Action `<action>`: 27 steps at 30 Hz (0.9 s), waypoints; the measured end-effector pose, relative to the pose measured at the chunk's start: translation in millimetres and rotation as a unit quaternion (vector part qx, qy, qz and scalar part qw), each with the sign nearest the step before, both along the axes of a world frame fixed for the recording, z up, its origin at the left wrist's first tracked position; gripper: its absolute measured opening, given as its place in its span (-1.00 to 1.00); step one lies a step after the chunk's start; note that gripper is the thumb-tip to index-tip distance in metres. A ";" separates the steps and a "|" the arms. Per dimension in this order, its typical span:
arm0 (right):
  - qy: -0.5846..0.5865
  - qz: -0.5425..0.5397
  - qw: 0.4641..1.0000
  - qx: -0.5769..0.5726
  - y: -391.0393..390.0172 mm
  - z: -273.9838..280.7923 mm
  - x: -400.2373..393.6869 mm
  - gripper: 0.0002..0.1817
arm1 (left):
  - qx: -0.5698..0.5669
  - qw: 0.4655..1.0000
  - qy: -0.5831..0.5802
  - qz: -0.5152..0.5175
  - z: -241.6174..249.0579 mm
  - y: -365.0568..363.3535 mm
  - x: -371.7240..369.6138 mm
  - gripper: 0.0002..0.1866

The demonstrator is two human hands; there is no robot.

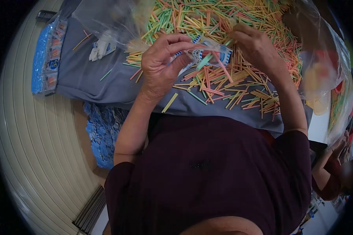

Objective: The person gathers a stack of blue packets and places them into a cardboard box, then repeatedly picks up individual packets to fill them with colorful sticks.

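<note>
My left hand (164, 58) pinches a small clear plastic packet (224, 53) with blue-and-white printed edges between thumb and fingers. Several coloured sticks (222, 67), pink and green, poke out of its opening. Over the heap of thin pastel sticks (176, 19), my right hand (257, 45) has its fingers curled together. What those fingertips hold, if anything, is hidden. The heap is pink, yellow, green and orange, and loose sticks (223, 88) spread from it towards my body.
A grey cloth (94, 78) covers the work surface. On the left lie a crumpled white wrapper (102, 49) and a blue packaged strip (47, 58). Clear plastic sheeting (110, 17) flanks the heap. At the far right, another person's arm (323, 172) shows.
</note>
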State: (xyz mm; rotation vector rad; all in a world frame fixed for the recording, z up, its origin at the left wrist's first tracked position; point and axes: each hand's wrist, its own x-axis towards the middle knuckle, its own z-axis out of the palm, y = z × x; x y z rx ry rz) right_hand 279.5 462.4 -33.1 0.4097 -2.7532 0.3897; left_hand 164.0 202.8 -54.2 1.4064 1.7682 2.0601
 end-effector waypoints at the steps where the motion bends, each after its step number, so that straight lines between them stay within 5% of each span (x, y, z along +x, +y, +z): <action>1: 0.018 -0.041 0.998 -0.032 2.1 1.9 0.9 -0.75 | -0.011 1.000 0.002 0.008 0.8 -1.0 1.5 -0.70; 3: 0.004 -0.054 0.994 -0.091 5.5 9.4 1.0 -0.80 | -0.022 1.000 0.005 0.015 0.1 1.5 5.4 -0.73; 5: 0.051 -0.068 0.965 -0.248 9.9 14.6 2.7 -0.84 | -0.019 0.984 -0.177 -0.006 -4.6 8.6 10.7 -0.81; 6: 0.053 -0.071 0.965 -0.246 11.4 19.3 4.7 -0.84 | -0.018 0.984 -0.176 -0.009 -5.3 11.0 9.5 -0.81; 8: 0.035 -0.009 0.845 -0.533 10.6 33.8 11.1 -0.85 | -0.050 0.979 -0.198 -0.002 -5.3 17.0 4.8 -0.87; 9: 0.058 0.026 0.829 -0.555 1.5 45.3 9.9 -0.85 | -0.049 0.979 -0.196 -0.005 -2.6 20.7 4.8 -0.87; 12: 0.070 0.019 0.868 -0.492 -6.2 52.5 5.3 -0.85 | -0.041 0.976 -0.215 -0.003 1.2 30.9 6.4 -0.87; 20: 0.012 0.036 0.856 -0.515 -19.5 31.9 -18.6 -0.79 | -0.083 0.995 0.008 0.057 -4.7 35.8 6.9 -0.89; 22: 0.002 0.086 0.822 -0.563 -18.2 28.4 -24.6 -0.72 | -0.081 0.994 -0.041 0.055 -7.4 34.8 7.8 -0.89; 27: -0.020 0.040 0.841 -0.540 -12.1 36.3 -28.2 -0.68 | -0.066 0.990 -0.121 0.033 -3.8 40.6 2.5 -0.90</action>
